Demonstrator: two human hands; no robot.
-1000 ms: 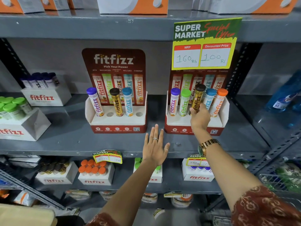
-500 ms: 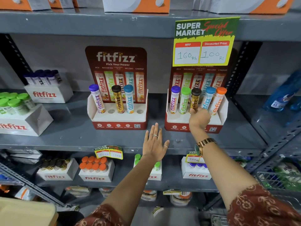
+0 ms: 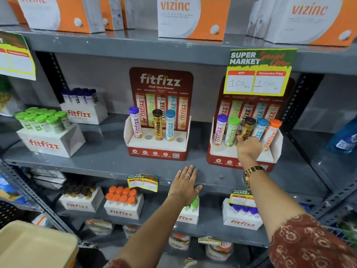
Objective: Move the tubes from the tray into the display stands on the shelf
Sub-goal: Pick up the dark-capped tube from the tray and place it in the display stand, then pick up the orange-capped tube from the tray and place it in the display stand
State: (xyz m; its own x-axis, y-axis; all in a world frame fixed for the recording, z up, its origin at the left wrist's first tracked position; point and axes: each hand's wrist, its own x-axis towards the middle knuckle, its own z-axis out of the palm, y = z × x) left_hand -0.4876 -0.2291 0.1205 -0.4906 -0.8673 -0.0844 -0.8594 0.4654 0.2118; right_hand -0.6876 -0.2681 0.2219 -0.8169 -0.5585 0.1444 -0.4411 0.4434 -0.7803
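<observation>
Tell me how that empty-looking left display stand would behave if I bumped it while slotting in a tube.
The left display stand looks like thin cardboard, so probably light and apt to slide on the smooth metal shelf. Its tall backboard and three upright tubes may make it tip backward. Steadying it with the free left hand seems wise.

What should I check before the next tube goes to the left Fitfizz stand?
1. Brown-capped tube seated in right stand: cannot tell, right hand hides its base.
2. Right stand full: ok, five tubes.
3. Left stand has free holes: ok, the second and fifth are empty.
4. Left hand free: ok, flat on shelf edge.
5. Tray stock: cannot tell, only its corner shows, bare.
</observation>
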